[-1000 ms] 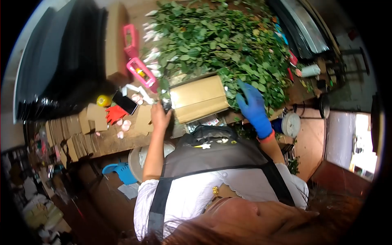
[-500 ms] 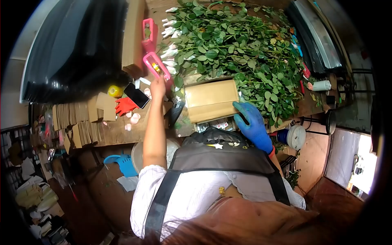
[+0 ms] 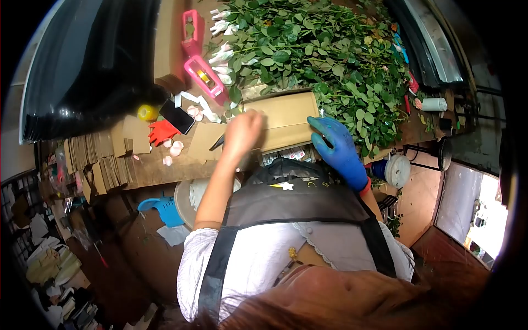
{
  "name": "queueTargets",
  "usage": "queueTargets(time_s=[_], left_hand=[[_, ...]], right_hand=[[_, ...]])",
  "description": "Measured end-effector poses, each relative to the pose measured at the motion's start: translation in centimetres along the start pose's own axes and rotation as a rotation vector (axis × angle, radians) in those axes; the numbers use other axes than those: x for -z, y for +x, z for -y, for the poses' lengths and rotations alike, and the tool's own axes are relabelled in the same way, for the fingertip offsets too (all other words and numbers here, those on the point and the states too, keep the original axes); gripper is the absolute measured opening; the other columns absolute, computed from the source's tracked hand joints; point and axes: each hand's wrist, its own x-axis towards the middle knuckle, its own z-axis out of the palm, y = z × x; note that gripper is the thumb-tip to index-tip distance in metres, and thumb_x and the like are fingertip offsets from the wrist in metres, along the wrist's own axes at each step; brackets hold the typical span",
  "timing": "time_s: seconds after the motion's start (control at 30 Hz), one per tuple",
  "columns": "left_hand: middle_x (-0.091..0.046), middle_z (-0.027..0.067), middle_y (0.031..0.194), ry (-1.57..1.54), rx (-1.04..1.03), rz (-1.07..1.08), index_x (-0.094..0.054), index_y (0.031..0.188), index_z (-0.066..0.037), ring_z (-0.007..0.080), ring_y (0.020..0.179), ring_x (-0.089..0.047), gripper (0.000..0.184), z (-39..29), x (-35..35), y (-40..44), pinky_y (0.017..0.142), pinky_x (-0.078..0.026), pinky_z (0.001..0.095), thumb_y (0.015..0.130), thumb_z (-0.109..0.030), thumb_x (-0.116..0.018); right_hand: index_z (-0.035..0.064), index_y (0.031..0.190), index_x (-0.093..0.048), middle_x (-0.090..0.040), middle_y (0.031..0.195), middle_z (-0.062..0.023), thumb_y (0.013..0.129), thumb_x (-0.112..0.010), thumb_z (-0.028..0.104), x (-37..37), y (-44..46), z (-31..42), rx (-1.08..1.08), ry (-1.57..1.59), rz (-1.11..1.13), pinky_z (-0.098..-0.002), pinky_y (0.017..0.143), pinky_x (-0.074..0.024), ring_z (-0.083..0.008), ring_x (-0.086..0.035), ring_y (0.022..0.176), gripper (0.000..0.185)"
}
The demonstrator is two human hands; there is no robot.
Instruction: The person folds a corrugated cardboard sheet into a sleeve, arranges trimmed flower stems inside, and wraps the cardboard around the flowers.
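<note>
A folded brown cardboard wrap (image 3: 286,118) lies on the bench before me. My left hand (image 3: 245,132), bare and a little blurred, is closed at its left edge; anything between the fingers is too small to make out. My right hand (image 3: 336,146), in a blue-green glove, holds the wrap's right edge, fingertips on top and thumb lower down. Behind the wrap spreads a pile of leafy rose stems (image 3: 324,55). Pink tape dispensers stand to the upper left, the nearer tape dispenser (image 3: 206,80) carrying a yellowish roll.
A phone (image 3: 176,116), a red glove (image 3: 163,132), a yellow tape roll (image 3: 147,113) and loose petals lie left on the bench. Stacked cardboard pieces (image 3: 96,157) line its left front edge. White-covered buds (image 3: 221,58) sit beside the stems. A blue plastic item (image 3: 162,210) is below.
My left hand has left the nearer pink tape dispenser and come down and right to the cardboard wrap's left edge. My right hand stays at the right edge. The view has shifted slightly.
</note>
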Motion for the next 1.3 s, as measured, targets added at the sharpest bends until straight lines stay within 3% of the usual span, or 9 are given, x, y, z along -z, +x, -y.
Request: queueTargets(time_s=[0.17,0.33,0.4,0.53,0.63,0.8,0.93,1.07,1.3], left_hand=[[-0.068,0.0178,0.07,0.495,0.07,0.107,-0.074,0.074,-0.008,0.0397,0.07,-0.068,0.046,-2.5,-1.0,-1.3,0.066,-0.053,0.048,0.091,-0.049,-0.062],[-0.066,0.0094,0.063,0.286,0.11,0.334,-0.074,0.074,-0.006,0.0241,0.062,-0.065,0.043,0.9,2.9,-2.2,0.062,-0.05,0.038,0.088,-0.047,-0.07],[-0.066,0.0032,0.069,-0.295,0.148,0.214,-0.073,0.085,-0.004,0.0147,0.066,-0.062,0.036,6.4,2.8,-0.6,0.063,-0.048,0.0312,0.09,-0.04,-0.073],[-0.066,0.0042,0.074,-0.366,0.285,-0.463,-0.072,0.093,-0.001,0.0135,0.069,-0.06,0.037,11.2,3.3,6.6,0.064,-0.048,0.0293,0.091,-0.038,-0.072],[-0.061,-0.0004,0.068,-0.534,0.347,-0.309,-0.072,0.089,0.001,0.012,0.064,-0.056,0.036,18.0,0.5,11.3,0.061,-0.044,0.0273,0.094,-0.035,-0.069],[-0.054,-0.0053,0.067,-0.741,0.421,-0.278,-0.069,0.084,-0.006,0.005,0.055,-0.043,0.03,7.5,3.8,3.7,0.05,-0.032,0.0252,0.095,-0.033,-0.067],[-0.048,-0.007,0.066,-0.944,0.444,-0.063,-0.07,0.099,-0.009,0.0048,0.053,-0.039,0.022,-2.2,3.1,-5.9,0.048,-0.032,0.022,0.099,-0.03,-0.063],[-0.056,-0.0002,0.074,-1.528,0.59,0.316,-0.063,0.124,0.001,0.0028,0.05,-0.037,0.034,0.9,4.0,-7.5,0.043,-0.027,0.0181,0.104,-0.025,-0.051],[-0.063,-0.0008,0.073,-0.966,0.621,0.009,-0.07,0.105,-0.003,0.0048,0.043,-0.039,0.051,10.9,3.2,4.4,0.038,-0.027,0.0224,0.093,-0.053,-0.066]], right_hand=[[0.006,0.123,-0.067,-0.068,0.112,-0.015,0.088,-0.066,0.014,-0.1,0.9,0.2,0.023,0.021,0.057,-0.0447,0.098,-0.0479,-0.0333,-0.063,0.106,0.036],[0.0054,0.123,-0.067,-0.069,0.11,-0.0161,0.088,-0.067,0.013,0.6,0.4,-0.1,0.003,0.016,0.007,-0.0441,0.095,-0.0491,-0.0344,-0.064,0.104,0.036],[0.0048,0.123,-0.067,-0.069,0.108,-0.0169,0.088,-0.066,0.012,0.7,0.6,-0.1,0.001,0.031,0.016,-0.0439,0.093,-0.0498,-0.0348,-0.064,0.102,0.036],[0.0049,0.126,-0.065,-0.068,0.105,-0.0177,0.089,-0.065,0.011,-0.6,1.2,0.5,-0.007,0.174,0.121,-0.0417,0.086,-0.0514,-0.0339,-0.065,0.096,0.037],[0.0076,0.129,-0.064,-0.067,0.109,-0.0169,0.093,-0.063,0.013,-1.8,2.4,3.0,-0.06,0.342,0.285,-0.0385,0.085,-0.0524,-0.0308,-0.065,0.096,0.036],[0.0007,0.134,-0.058,-0.064,0.126,-0.0133,0.099,-0.059,0.02,-6.2,4.1,3.2,-0.253,0.761,0.438,-0.033,0.099,-0.0499,-0.0233,-0.064,0.115,0.039],[-0.0015,0.136,-0.054,-0.06,0.132,-0.0128,0.103,-0.056,0.024,-8.7,6.8,3.1,-0.688,1.234,0.646,-0.0304,0.1,-0.0507,-0.0186,-0.062,0.117,0.042],[0.0026,0.126,-0.062,-0.069,0.109,-0.0072,0.102,-0.057,0.027,-12.3,6.9,1.3,-0.539,0.999,0.591,-0.0282,0.083,-0.0542,-0.0144,-0.067,0.099,0.035],[0.0007,0.103,-0.066,-0.072,0.092,-0.0095,0.098,-0.062,0.026,-11.1,6.9,2.7,-0.613,0.853,0.685,-0.0257,0.066,-0.0548,-0.0142,-0.069,0.073,0.026]])
